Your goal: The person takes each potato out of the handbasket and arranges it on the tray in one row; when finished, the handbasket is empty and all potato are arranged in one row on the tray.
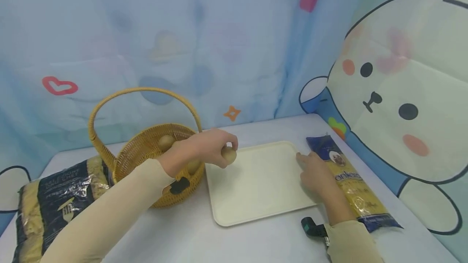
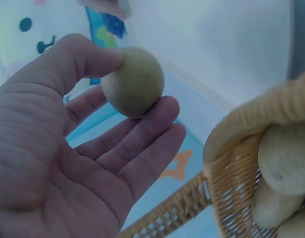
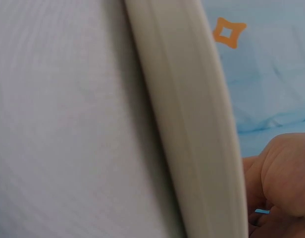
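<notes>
My left hand (image 1: 211, 146) pinches a small round potato (image 1: 228, 155) between thumb and fingers, above the left end of a cream tray (image 1: 259, 186). In the left wrist view the thumb presses on the potato (image 2: 133, 82) and the other fingers spread below it. More potatoes (image 1: 166, 143) lie in a wicker basket (image 1: 146, 141) under my left forearm, partly hidden by it. My right hand (image 1: 317, 175) grips the tray's right rim near the far corner. In the right wrist view the tray's edge (image 3: 192, 119) hides part of that hand (image 3: 286, 183).
A dark bag with yellow contents (image 1: 66, 198) lies left of the basket. Another blue and yellow packet (image 1: 351, 182) lies right of my right hand. A tall handle (image 1: 146, 89) arches over the basket. A printed curtain (image 1: 219, 44) hangs behind the white table (image 1: 190, 234).
</notes>
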### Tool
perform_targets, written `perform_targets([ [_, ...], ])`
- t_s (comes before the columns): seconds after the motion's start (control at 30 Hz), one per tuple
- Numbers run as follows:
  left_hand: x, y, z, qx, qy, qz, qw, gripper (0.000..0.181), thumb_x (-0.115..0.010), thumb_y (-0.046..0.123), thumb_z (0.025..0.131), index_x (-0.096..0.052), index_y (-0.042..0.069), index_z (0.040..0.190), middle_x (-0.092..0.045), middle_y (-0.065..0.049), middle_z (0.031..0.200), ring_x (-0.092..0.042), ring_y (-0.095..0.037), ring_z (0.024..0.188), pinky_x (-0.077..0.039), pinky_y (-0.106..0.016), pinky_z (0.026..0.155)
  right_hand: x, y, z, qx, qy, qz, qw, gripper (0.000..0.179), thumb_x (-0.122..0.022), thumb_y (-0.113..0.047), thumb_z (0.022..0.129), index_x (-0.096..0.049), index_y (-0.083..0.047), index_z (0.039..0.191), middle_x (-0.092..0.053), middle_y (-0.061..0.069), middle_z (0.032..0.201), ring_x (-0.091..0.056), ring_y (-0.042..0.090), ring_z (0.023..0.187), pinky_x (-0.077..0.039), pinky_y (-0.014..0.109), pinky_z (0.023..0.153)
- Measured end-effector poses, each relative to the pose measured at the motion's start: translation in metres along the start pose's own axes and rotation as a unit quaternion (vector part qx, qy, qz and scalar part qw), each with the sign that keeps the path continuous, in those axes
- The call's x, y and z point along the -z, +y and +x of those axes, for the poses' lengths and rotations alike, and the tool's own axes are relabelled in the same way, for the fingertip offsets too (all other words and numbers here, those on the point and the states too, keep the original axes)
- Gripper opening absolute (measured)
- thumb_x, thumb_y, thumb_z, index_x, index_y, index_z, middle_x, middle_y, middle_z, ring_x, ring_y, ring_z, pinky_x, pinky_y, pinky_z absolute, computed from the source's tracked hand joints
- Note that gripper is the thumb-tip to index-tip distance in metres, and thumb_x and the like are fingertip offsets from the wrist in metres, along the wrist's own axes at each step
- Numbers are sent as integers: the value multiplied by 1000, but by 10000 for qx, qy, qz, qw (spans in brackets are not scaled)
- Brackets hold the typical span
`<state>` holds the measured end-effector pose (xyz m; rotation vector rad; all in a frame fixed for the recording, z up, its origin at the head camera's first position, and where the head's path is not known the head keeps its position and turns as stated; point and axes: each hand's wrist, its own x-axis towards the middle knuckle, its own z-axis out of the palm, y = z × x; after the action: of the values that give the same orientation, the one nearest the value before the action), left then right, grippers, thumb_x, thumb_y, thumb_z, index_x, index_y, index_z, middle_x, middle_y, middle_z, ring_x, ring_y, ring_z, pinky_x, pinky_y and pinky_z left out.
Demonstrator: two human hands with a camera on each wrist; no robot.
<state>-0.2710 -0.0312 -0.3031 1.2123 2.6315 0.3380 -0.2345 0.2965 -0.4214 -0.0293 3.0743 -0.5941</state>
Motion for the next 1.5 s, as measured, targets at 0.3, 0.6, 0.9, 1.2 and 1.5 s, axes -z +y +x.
perform_targets([
  [0.3,-11,-10,22,493,-592,148,9969,23,-59,9,86,-63,13,108,-56,-1,87,-45,-13,69,-39,-28,61,-4,-1,1,67,-3,115,9999,63,-49,8,83,-39,4,145,-32,37,142,-33,55,129,-29,63,103],
  [0.6,-26,-9,34,930,-1091,671,9874,20,-58,8,91,-60,10,110,-56,-1,97,-50,-16,80,-43,-30,68,2,-1,1,202,125,-188,9995,63,-49,8,81,-40,6,143,-37,38,137,-37,55,125,-31,63,102],
  [0.9,-32,-8,34,1138,-907,902,9852,19,-64,0,86,-60,6,104,-56,-2,91,-49,-16,80,-43,-29,67,3,-4,1,141,96,-183,9997,63,-51,9,82,-41,6,143,-41,36,134,-43,53,121,-36,61,100],
  [1.2,-32,-11,38,1355,-1031,879,9815,22,-66,-1,82,-57,9,100,-56,-3,94,-49,-17,81,-43,-28,66,1,-3,1,79,129,-165,9997,63,-51,9,82,-40,5,144,-43,34,134,-43,51,122,-36,61,100],
  [1.5,-24,-9,35,1459,-1153,586,9808,40,-60,-1,86,-55,7,125,-56,-5,117,-48,-18,87,-40,-28,66,3,-5,1,60,126,-154,9998,65,-51,8,81,-40,5,144,-42,34,136,-42,52,123,-35,61,100],
])
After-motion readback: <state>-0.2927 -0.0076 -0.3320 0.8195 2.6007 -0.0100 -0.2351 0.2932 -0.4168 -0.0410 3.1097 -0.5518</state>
